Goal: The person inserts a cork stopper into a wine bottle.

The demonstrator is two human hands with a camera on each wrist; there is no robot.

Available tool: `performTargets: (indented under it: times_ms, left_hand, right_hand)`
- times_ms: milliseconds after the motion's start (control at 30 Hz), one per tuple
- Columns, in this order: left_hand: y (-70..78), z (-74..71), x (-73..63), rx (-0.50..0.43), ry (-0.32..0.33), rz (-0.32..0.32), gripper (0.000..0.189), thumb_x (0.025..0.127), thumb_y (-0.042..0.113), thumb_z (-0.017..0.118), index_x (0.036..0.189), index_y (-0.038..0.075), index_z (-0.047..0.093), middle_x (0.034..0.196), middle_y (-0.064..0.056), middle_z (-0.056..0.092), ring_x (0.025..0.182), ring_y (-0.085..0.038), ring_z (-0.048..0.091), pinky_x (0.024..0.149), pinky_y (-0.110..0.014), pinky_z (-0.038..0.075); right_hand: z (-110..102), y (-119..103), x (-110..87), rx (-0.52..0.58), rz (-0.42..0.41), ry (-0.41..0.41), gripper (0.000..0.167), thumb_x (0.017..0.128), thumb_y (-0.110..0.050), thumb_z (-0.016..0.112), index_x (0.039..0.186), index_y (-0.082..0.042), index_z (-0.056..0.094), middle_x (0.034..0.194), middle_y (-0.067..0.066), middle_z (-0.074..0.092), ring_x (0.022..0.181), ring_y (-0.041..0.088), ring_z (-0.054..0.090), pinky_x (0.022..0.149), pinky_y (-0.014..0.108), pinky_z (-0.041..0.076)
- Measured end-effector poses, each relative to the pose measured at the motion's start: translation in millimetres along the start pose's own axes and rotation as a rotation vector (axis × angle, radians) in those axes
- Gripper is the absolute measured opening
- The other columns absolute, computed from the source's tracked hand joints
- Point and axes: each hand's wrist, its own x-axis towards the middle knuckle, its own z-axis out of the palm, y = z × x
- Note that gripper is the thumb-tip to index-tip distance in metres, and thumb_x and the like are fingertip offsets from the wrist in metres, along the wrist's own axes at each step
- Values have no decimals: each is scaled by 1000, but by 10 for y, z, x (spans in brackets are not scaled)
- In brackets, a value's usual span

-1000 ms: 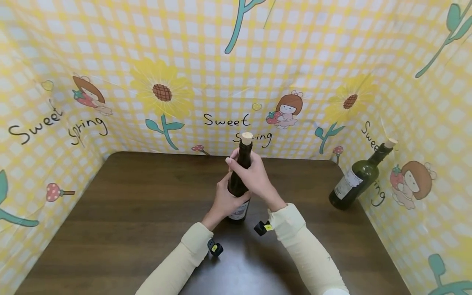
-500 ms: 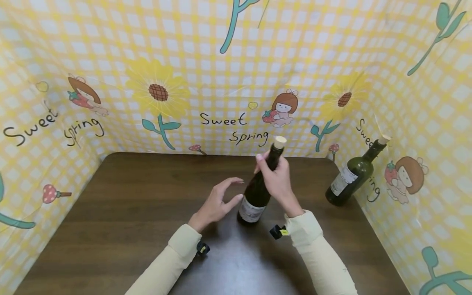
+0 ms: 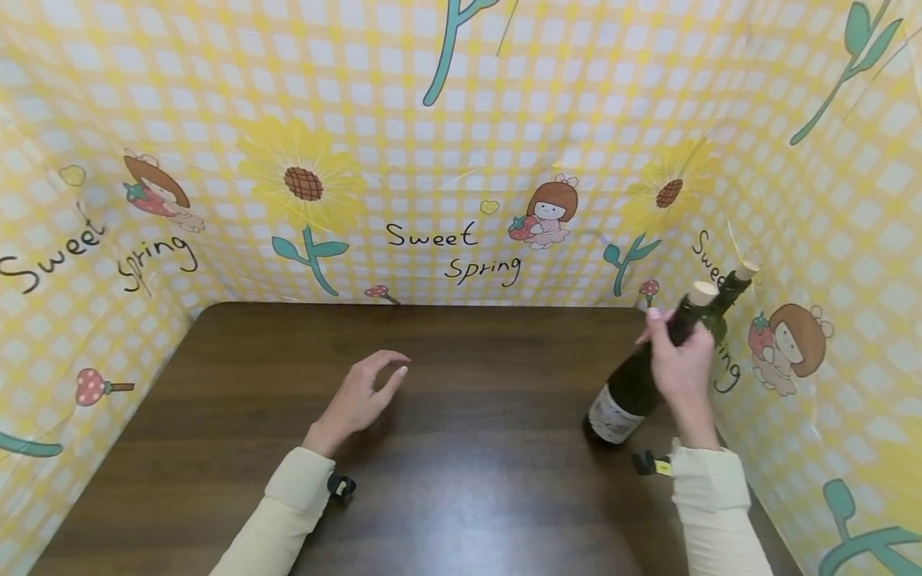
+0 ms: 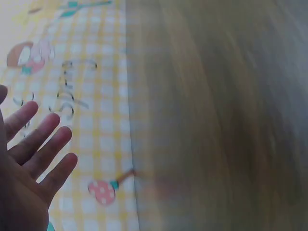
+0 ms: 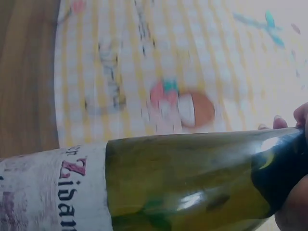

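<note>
My right hand (image 3: 684, 364) grips a dark green wine bottle (image 3: 634, 388) round its neck, just below the pale cork in its mouth. The bottle leans, its top toward the right; whether its base touches the table cannot be told. In the right wrist view the white label (image 5: 57, 192) and green glass fill the lower part. A second corked green bottle (image 3: 731, 292) stands behind at the right, mostly hidden by the hand and the first bottle. My left hand (image 3: 358, 394) holds nothing above the table, its fingers loosely bent; in the left wrist view the fingers are spread.
A dark brown wooden table (image 3: 461, 480) lies under both hands. Yellow-and-white checked cloth (image 3: 432, 144) with flower and girl prints walls the back, left and right sides. Each wrist carries a small black camera.
My left hand has let go of the bottle and moved left. Held in my right hand, the bottle has moved right, tilting more, up near the second bottle.
</note>
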Motion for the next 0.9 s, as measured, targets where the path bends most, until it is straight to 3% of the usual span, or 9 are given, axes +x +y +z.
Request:
performTargets:
  times_ms: [100, 300, 500, 600, 767, 900]
  left_hand:
    - [-100, -134, -80, 23, 9, -48, 25, 104, 23, 59, 123, 9, 67, 120, -7, 69, 113, -26, 64, 96, -53, 50]
    - [-203, -371, -233, -62, -1, -191, 30, 106, 26, 55, 126, 5, 65, 122, -17, 68, 113, -30, 64, 98, -58, 48]
    - [-257, -521, -374, -38, -29, -245, 34, 107, 29, 54, 128, 5, 64, 123, -17, 68, 113, -31, 63, 99, -56, 48]
    - [-315, -590, -435, -4, -57, -268, 35, 106, 31, 54, 130, 5, 62, 123, -15, 68, 113, -30, 63, 99, -56, 49]
    - [-431, -668, -536, 49, -72, -273, 39, 106, 31, 56, 131, 3, 61, 121, -14, 69, 111, -32, 64, 97, -58, 49]
    - [-494, -753, -620, 104, -80, -286, 39, 105, 31, 57, 132, 3, 61, 122, -15, 69, 111, -35, 64, 96, -59, 49]
  right_hand:
    - [-273, 99, 69, -23, 47, 74, 24, 100, -12, 63, 78, -3, 61, 59, -14, 62, 54, 2, 61, 67, 18, 48]
    - [-673, 237, 204, -95, 94, 192, 30, 100, -22, 63, 76, -5, 63, 55, -16, 59, 52, -1, 59, 68, 18, 45]
    - [-873, 334, 285, -52, 119, 244, 28, 99, -18, 65, 72, -9, 64, 54, -12, 59, 51, 0, 58, 68, 16, 45]
    - [-894, 348, 279, -85, 125, 240, 25, 99, -18, 65, 76, -10, 64, 57, -15, 60, 56, -1, 59, 71, 16, 44]
    - [-902, 358, 226, -153, 154, 235, 5, 97, -19, 66, 101, -16, 65, 84, -17, 62, 80, -3, 61, 83, 14, 44]
    - [-894, 343, 13, -206, 129, 298, 38, 96, -18, 65, 132, -18, 54, 112, -15, 57, 105, 1, 54, 96, 17, 41]
